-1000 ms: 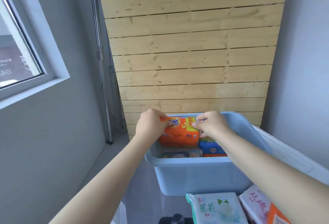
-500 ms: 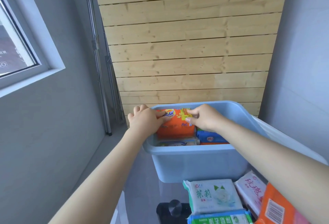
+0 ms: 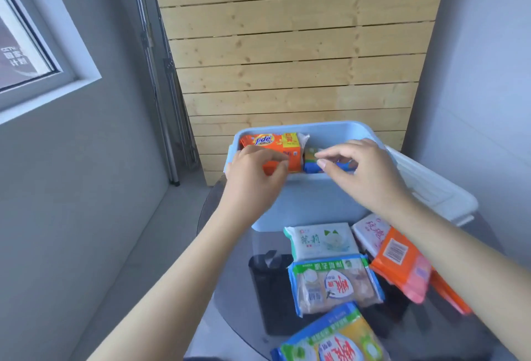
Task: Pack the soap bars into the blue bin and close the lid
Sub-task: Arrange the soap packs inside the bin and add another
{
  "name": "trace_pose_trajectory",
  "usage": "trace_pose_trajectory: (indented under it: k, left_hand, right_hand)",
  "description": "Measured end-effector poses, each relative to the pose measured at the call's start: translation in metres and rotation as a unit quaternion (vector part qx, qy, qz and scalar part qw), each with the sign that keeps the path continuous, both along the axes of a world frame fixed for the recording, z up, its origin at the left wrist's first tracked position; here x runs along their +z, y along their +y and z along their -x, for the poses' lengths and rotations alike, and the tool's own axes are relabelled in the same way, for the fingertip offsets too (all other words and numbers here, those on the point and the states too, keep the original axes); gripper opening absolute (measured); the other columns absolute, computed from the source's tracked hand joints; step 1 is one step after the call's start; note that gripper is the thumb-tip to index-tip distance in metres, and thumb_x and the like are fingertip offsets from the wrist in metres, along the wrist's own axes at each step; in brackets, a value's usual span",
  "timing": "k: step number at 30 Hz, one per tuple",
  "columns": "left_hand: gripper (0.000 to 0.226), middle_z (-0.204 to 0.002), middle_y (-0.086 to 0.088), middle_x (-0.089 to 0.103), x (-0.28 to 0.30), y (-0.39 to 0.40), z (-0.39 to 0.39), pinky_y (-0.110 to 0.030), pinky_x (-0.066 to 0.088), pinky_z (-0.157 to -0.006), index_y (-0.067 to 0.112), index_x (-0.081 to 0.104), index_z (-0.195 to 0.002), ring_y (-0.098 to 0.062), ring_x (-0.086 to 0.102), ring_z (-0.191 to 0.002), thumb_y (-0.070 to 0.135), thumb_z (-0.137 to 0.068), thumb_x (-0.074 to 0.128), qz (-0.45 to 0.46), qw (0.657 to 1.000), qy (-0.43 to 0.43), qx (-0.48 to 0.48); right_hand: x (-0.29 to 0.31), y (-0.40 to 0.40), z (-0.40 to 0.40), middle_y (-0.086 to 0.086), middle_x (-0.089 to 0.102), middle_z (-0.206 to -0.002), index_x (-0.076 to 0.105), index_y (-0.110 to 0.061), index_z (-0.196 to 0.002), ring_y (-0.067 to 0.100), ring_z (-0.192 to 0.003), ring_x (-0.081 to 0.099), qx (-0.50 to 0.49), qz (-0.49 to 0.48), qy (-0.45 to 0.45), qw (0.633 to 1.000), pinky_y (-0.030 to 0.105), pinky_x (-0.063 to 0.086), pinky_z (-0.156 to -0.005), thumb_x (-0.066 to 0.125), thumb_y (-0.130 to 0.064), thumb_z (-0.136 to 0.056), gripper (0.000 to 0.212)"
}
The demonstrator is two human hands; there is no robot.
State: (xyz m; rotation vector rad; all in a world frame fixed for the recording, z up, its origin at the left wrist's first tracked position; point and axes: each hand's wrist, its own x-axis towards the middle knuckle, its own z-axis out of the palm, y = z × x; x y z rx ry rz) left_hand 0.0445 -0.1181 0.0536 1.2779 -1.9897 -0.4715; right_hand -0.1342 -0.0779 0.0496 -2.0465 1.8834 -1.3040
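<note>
The blue bin stands at the far side of a round glass table. An orange Tide soap pack stands in its left part, beside a blue soap pack. My left hand hovers at the bin's near rim in front of the orange pack, fingers loosely curled, holding nothing. My right hand hovers over the bin's right part, also loosely curled and empty. Several more soap packs lie on the table nearer me: a white jasmine one, a blue-green one, an orange one.
The white lid leans behind the bin on the right. A pink-and-white pack and a green-yellow pack also lie on the glass table. A wooden slat wall rises behind the bin, with grey walls on both sides.
Both hands have let go of the orange Tide pack, which now stands in the bin, and have drawn back toward me. The view has tilted down.
</note>
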Motion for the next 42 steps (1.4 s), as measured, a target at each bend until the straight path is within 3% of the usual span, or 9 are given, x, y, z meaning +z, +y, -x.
trace_pose_trajectory:
  k: [5,8,13,15,19,26,34,38,42]
  left_hand:
    - [0.015,-0.090,0.013,0.059,-0.031,0.051,0.003,0.000,0.034,-0.072,0.028,0.073,-0.094,-0.002,0.051,-0.081,0.026,-0.085,0.061,-0.035,0.998,0.003,-0.053]
    - [0.020,-0.099,0.009,0.058,-0.059,0.061,-0.001,-0.010,0.039,-0.069,0.031,0.068,-0.103,-0.003,0.057,-0.082,0.035,-0.085,0.060,-0.117,0.991,-0.054,-0.047]
    - [0.041,-0.099,0.002,0.062,-0.094,0.062,-0.011,-0.027,0.047,-0.066,0.019,0.053,-0.107,-0.016,0.062,-0.086,0.052,-0.084,0.058,-0.260,0.944,-0.203,-0.020]
    - [0.037,-0.085,-0.005,0.072,-0.101,0.060,-0.012,-0.034,0.056,-0.066,0.016,0.056,-0.089,-0.019,0.069,-0.073,0.052,-0.085,0.056,-0.335,0.924,-0.182,-0.028]
    - [0.037,-0.069,-0.002,0.073,-0.106,0.059,-0.010,-0.020,0.055,-0.056,0.013,0.063,-0.073,-0.011,0.066,-0.055,0.044,-0.090,0.054,-0.436,0.894,-0.092,-0.057]
    - [0.022,-0.066,0.003,0.069,-0.107,0.058,-0.012,-0.022,0.057,-0.060,0.012,0.060,-0.076,-0.008,0.066,-0.059,0.030,-0.089,0.061,-0.417,0.909,-0.019,-0.026]
    - [0.030,-0.074,0.004,0.070,-0.107,0.071,-0.033,-0.018,0.054,-0.050,0.018,0.060,-0.084,-0.009,0.067,-0.063,0.048,-0.087,0.056,-0.434,0.898,-0.051,-0.051]
    - [0.044,-0.083,0.007,0.071,-0.104,0.087,-0.050,-0.017,0.054,-0.052,0.020,0.058,-0.092,-0.007,0.069,-0.061,0.060,-0.076,0.059,-0.455,0.869,-0.153,-0.122]
    - [0.042,-0.085,0.007,0.076,-0.100,0.101,-0.054,-0.026,0.060,-0.059,0.017,0.061,-0.100,-0.015,0.074,-0.072,0.044,-0.071,0.076,-0.512,0.840,-0.084,-0.160]
  right_hand:
    - [-0.037,0.052,0.008,-0.020,0.062,-0.071,0.073,-0.029,-0.088,0.005,-0.078,0.054,0.054,-0.080,0.041,0.995,0.012,0.039,-0.066,0.067,-0.029,-0.079,0.010]
    - [-0.064,0.067,0.014,-0.019,0.059,-0.074,0.073,-0.028,-0.093,0.011,-0.085,0.053,0.051,-0.148,0.106,0.982,0.028,0.044,-0.076,0.066,-0.041,-0.078,0.021]
    - [-0.090,0.077,0.020,-0.015,0.060,-0.086,0.071,-0.035,-0.098,0.011,-0.095,0.045,0.077,-0.218,0.181,0.956,0.030,0.031,-0.091,0.059,-0.055,-0.078,0.030]
    - [-0.095,0.079,0.019,-0.015,0.061,-0.085,0.071,-0.037,-0.094,0.010,-0.094,0.044,0.076,-0.220,0.176,0.956,0.030,0.025,-0.092,0.058,-0.056,-0.077,0.029]
    - [-0.093,0.082,0.018,-0.019,0.056,-0.079,0.071,-0.038,-0.086,0.006,-0.092,0.040,0.083,-0.219,0.170,0.957,0.025,0.018,-0.085,0.057,-0.061,-0.074,0.030]
    - [-0.090,0.093,0.010,-0.018,0.055,-0.072,0.069,-0.035,-0.075,0.002,-0.088,0.040,0.128,-0.225,0.166,0.952,0.024,0.017,-0.084,0.060,-0.068,-0.066,0.035]
    - [-0.096,0.108,0.012,-0.027,0.040,-0.074,0.066,-0.039,-0.100,0.007,-0.098,0.038,0.132,-0.214,0.250,0.935,0.022,0.009,-0.091,0.057,-0.071,-0.065,0.048]
    - [-0.096,0.122,0.003,-0.018,0.051,-0.078,0.060,-0.039,-0.111,0.010,-0.086,0.042,0.091,-0.202,0.286,0.932,0.024,0.019,-0.075,0.051,-0.067,-0.074,0.047]
    - [-0.102,0.139,-0.009,-0.003,0.070,-0.086,0.046,-0.040,-0.129,0.016,-0.077,0.060,0.063,-0.269,0.190,0.942,0.029,0.038,-0.060,0.048,-0.052,-0.087,0.044]
